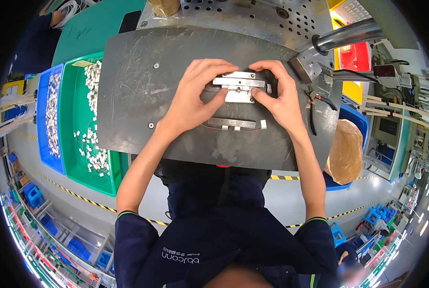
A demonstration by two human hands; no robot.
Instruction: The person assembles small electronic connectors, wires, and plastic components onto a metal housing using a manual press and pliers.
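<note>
A small metal fixture (239, 96) of silvery blocks and plates lies on the dark grey work board. From its left side my left hand (191, 96) curls around it, fingertips at the upper edge and thumb against the lower block. My right hand (282, 98) grips the right side the same way, its thumb tip on the lower block's edge. A loose metal bar (232, 122) lies nearer to me, beside a thin wire with small white connectors (263, 124). Another white connector (269, 88) shows inside the curve of my right hand. Anything finer between my fingertips is hidden.
Red-and-black nippers (313, 103) lie right of my right hand. A metal arm (346, 36) reaches over the work board (176, 139) from the upper right. Left stand green (75, 165) and blue (44, 144) bins of white connectors; right, a brown paper-lined blue bin (345, 151).
</note>
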